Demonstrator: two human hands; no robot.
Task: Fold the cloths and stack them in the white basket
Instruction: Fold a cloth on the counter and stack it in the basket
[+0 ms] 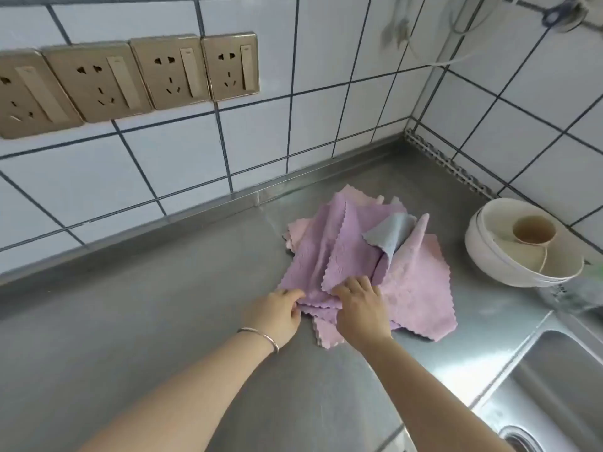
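A loose pile of cloths lies on the steel counter (163, 314): purple cloths (313, 256), pink ones (421, 288) and a grey-blue cloth (388, 236) poking up in the middle. My left hand (277, 313), with a silver bangle on the wrist, pinches the near left edge of a purple cloth. My right hand (359, 301) grips the purple cloth just to the right, fingers curled into the fabric. No white basket shows in the head view.
Stacked white bowls (489, 265) with a paper cup (533, 230) inside stand at the right by the wall. A steel sink (561, 386) opens at the lower right. The tiled wall carries a row of gold sockets (130, 79).
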